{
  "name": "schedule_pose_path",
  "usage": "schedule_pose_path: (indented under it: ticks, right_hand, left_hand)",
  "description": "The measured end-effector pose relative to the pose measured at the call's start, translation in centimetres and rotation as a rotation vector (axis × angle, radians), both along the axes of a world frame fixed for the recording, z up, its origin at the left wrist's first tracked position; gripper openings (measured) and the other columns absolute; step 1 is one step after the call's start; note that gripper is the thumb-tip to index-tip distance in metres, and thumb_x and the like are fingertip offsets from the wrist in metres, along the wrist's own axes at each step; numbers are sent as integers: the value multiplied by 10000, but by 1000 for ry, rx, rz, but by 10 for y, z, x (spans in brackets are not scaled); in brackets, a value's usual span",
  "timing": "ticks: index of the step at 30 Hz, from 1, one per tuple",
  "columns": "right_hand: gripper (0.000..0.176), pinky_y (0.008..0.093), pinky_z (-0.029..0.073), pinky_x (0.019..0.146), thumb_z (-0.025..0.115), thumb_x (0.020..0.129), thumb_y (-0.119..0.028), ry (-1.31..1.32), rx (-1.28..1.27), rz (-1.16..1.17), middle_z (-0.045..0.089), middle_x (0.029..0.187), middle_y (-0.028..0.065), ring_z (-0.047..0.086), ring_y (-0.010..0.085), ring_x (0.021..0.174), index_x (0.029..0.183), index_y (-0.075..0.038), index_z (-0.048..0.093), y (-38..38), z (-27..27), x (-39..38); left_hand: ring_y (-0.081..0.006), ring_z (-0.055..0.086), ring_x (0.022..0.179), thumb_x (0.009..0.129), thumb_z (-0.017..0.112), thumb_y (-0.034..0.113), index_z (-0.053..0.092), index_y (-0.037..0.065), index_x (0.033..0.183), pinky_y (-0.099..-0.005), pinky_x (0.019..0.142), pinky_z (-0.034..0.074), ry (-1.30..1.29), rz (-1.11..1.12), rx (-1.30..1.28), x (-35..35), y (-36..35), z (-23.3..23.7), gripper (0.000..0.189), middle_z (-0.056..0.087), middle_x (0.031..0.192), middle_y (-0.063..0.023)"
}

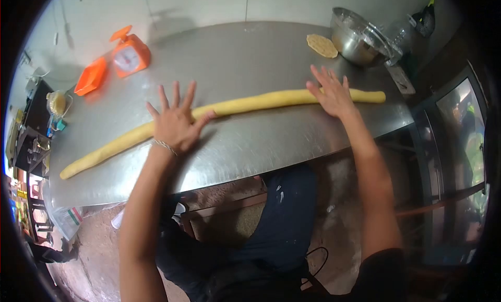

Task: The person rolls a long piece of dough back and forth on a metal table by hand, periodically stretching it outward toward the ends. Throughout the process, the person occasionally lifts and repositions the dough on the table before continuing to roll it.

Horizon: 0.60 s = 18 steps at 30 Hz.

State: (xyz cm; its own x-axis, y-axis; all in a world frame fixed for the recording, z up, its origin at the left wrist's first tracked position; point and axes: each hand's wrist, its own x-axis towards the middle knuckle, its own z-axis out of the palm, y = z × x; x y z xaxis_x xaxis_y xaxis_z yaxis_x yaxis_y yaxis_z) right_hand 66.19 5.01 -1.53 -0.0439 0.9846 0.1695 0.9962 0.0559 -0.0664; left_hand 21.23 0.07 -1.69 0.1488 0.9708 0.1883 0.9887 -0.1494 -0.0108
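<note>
A long rope of yellow dough (261, 101) lies across the metal table (245, 140), running from the near left up to the right. My left hand (178, 123) rests on the dough left of its middle, palm down with fingers spread. Close to the dough's right end, my right hand (333, 95) lies over it, its fingers also stretched apart. A bracelet circles my left wrist. Both palms hide the stretches of dough beneath them.
An orange kitchen scale (128, 56) and an orange tray (91, 76) stand at the back left. At the back right are a steel bowl (357, 41) and a flat tan round piece (322, 45). The table's front edge runs just before my legs.
</note>
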Motion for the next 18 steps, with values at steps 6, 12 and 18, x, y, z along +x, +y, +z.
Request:
schedule_pose_path:
  ticks: [6, 12, 18]
  right_hand:
    - [1027, 644, 68, 1349, 349, 970, -928, 170, 36, 9, 215, 1826, 171, 165, 412, 1688, 1759, -273, 289, 91, -6, 13]
    - [1055, 619, 37, 1358, 340, 961, -943, 183, 106, -21, 172, 1832, 187, 88, 409, 1700, 1767, -266, 261, 139, -13, 12]
    - [1080, 621, 17, 1359, 268, 956, -959, 118, -40, -117, 172, 1830, 191, 71, 405, 1702, 1768, -247, 256, 91, -2, 5]
  left_hand:
    - [-489, 48, 1686, 1036, 324, 848, 212, 251, 1777, -809, 1254, 63, -118, 140, -134, -18, 93, -8, 958, 182, 1830, -201]
    - [-453, 50, 1696, 998, 314, 893, 208, 239, 1779, -773, 1277, 13, -126, 227, -281, -10, 123, 4, 1025, 92, 1850, -179]
    - [-422, 9, 1704, 967, 302, 937, 180, 230, 1784, -748, 1293, 0, -92, 202, -344, -9, 98, 9, 1087, 55, 1852, -183]
